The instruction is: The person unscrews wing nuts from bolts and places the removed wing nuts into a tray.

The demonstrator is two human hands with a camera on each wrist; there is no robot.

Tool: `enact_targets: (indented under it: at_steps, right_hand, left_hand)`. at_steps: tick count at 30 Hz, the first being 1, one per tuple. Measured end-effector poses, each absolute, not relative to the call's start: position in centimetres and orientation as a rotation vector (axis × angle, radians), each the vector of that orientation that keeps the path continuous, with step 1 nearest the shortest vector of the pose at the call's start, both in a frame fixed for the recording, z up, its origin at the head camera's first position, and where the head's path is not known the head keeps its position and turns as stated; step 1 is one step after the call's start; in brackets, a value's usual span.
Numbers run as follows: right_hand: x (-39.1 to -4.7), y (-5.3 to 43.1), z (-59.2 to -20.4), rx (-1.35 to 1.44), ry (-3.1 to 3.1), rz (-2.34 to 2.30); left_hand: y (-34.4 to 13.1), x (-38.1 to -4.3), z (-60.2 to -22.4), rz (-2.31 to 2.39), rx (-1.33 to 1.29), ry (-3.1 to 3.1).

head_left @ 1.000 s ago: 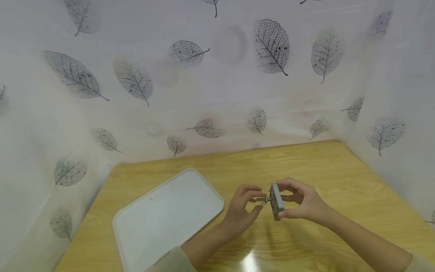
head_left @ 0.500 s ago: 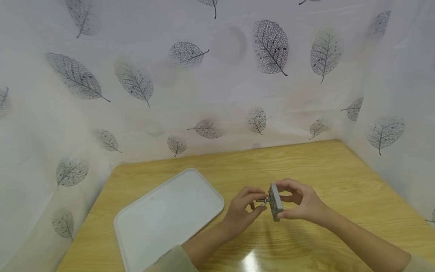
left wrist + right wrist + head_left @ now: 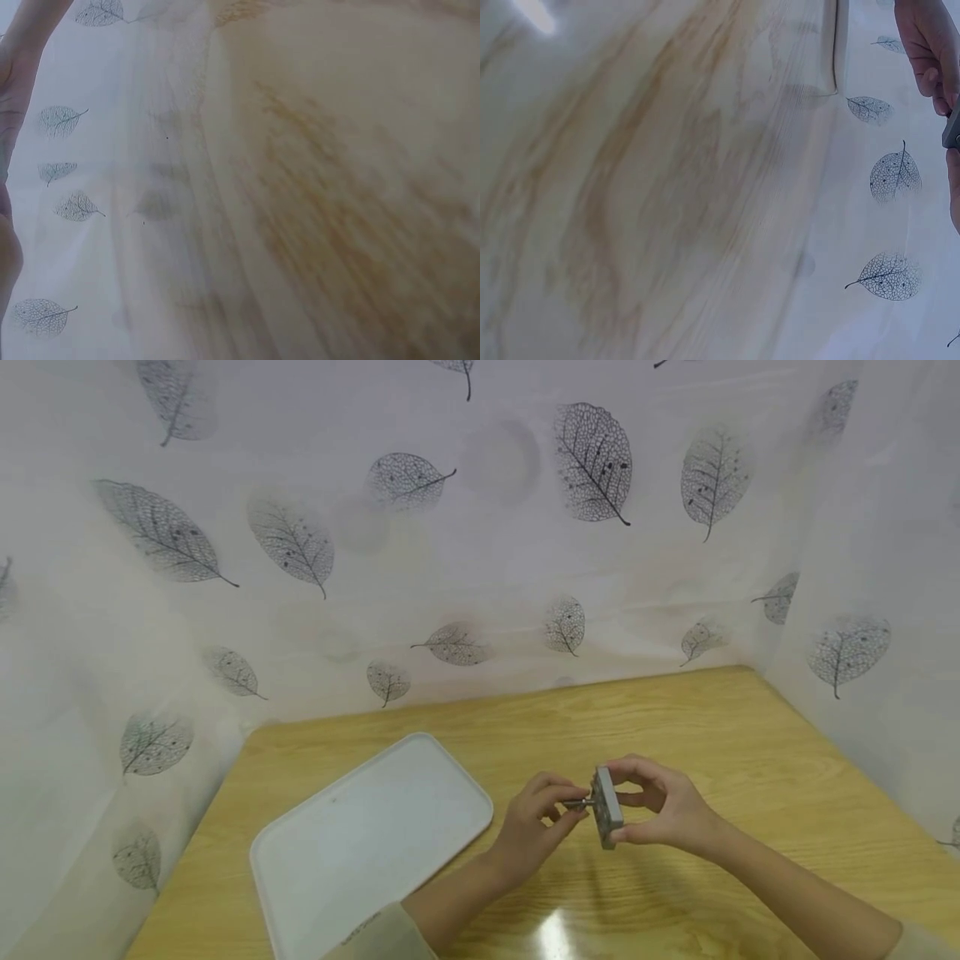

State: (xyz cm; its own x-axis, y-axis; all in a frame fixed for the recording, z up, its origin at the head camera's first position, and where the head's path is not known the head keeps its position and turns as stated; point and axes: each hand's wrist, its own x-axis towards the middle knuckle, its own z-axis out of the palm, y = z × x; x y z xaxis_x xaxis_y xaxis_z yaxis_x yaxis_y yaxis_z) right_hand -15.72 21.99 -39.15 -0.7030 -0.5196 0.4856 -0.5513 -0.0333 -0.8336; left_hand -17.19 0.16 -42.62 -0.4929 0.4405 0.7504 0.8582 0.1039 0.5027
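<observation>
In the head view a small grey rectangular block (image 3: pixel 609 810) is held on edge above the table. My right hand (image 3: pixel 678 810) grips it from the right, fingers at its top and thumb at its lower edge. A thin metal bolt (image 3: pixel 573 803) sticks out of the block's left face. My left hand (image 3: pixel 527 833) pinches the bolt between thumb and fingers, which partly cover it. At the right edge of the right wrist view, a hand (image 3: pixel 928 46) and a corner of the block (image 3: pixel 952 131) show. Part of a hand (image 3: pixel 9 112) lines the left wrist view's left edge.
A white tray (image 3: pixel 371 843) lies at an angle on the wooden table (image 3: pixel 720 727), left of my hands. Behind the table and along both sides hangs a pale leaf-print sheet (image 3: pixel 510 568). A bright reflection falls on the tabletop near the front.
My left fingers have closed in on the bolt, from loosely spread around it to pinching it. The right hand and the block have hardly moved.
</observation>
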Motion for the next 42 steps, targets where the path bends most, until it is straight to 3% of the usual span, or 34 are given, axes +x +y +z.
enact_targets:
  at_steps: [22, 42]
  right_hand:
    - [-15.96, 22.0, -39.32, 1.203, -2.143, 1.91]
    - [-16.05, 22.0, -39.31, 1.181, -2.163, 1.878]
  left_hand:
    - [-0.07, -16.9, -42.66, -1.881, -1.155, -2.135]
    - [-0.7, -17.62, -42.61, -1.237, -1.29, -1.918]
